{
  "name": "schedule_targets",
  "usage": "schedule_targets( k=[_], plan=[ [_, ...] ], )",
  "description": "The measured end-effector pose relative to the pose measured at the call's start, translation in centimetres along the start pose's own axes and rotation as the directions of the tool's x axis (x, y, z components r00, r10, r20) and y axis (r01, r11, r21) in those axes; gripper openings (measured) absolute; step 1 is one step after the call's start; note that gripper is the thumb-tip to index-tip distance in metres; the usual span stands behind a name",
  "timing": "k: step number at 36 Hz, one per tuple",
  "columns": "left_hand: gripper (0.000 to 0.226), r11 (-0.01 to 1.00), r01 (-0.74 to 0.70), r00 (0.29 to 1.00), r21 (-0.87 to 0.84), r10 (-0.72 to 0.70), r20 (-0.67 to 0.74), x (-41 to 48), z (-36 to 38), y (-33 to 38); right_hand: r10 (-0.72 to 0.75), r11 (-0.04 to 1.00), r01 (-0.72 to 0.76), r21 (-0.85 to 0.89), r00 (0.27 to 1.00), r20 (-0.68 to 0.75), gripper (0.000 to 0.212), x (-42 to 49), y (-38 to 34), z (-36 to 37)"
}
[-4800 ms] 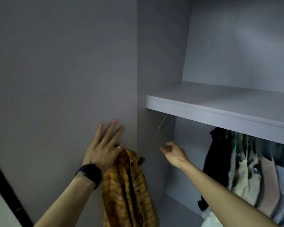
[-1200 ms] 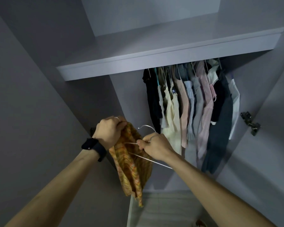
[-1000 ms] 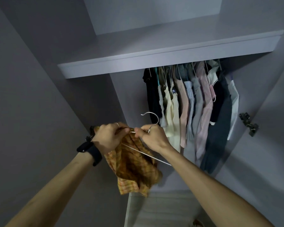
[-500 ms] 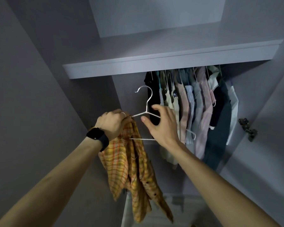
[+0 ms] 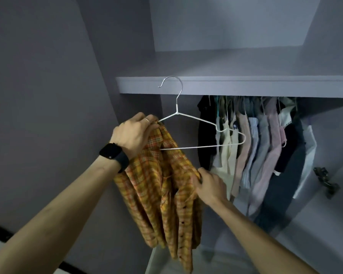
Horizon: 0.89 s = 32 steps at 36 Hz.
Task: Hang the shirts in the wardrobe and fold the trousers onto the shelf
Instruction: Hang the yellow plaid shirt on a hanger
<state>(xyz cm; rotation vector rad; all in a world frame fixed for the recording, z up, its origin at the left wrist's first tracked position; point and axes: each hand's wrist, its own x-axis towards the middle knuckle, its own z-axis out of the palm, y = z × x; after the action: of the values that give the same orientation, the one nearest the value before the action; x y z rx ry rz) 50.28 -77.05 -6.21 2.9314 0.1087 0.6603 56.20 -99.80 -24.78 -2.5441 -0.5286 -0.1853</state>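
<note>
The left hand (image 5: 134, 135), with a black watch (image 5: 114, 155) on its wrist, is raised below the left end of the shelf (image 5: 246, 87). Its fingers are curled tight over the bunched top of the orange plaid shirt (image 5: 166, 194) and the left tip of a white wire hanger (image 5: 176, 104). The shirt hangs straight down from that grip, below the shelf and not yet on the rail. The hanger's hook reaches up across the shelf's front edge. Lower under the shelf, the right hand (image 5: 210, 186) pinches a fold on the shirt's right side, fingers closed on the cloth. Under the shelf's right half hang other clothes (image 5: 265, 145). Half a second ago the right hand was up at the hanger's neck, fingers spread; it has since dropped to the fabric, and the hanger has risen.
</note>
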Motion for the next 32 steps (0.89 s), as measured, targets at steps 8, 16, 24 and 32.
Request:
schedule_targets(
  k=[8,16,24,32],
  plan=[
    [0.05,0.971,-0.003,0.978,0.24,-0.047,0.202,-3.9,-1.6,-4.3,-0.099,0.994,0.1,0.044,0.995,-0.026,0.019,6.1,4.6,-6.9],
    [0.048,0.872,-0.05,0.977,0.487,-0.058,0.203,-3.2,-1.4,-2.2,-0.158,0.982,0.161,0.101,0.987,-0.034,0.017,10.1,3.4,-11.5],
    [0.048,0.766,-0.182,0.974,0.616,0.226,0.007,-1.7,1.0,-2.3,-0.215,0.976,0.213,-0.034,0.975,-0.057,0.018,9.9,2.6,-14.1],
    [0.047,0.79,-0.148,0.987,0.595,0.077,0.144,-0.4,4.1,3.6,-0.139,0.983,0.154,0.099,0.98,-0.146,0.013,8.0,-3.0,-15.5]
  ],
)
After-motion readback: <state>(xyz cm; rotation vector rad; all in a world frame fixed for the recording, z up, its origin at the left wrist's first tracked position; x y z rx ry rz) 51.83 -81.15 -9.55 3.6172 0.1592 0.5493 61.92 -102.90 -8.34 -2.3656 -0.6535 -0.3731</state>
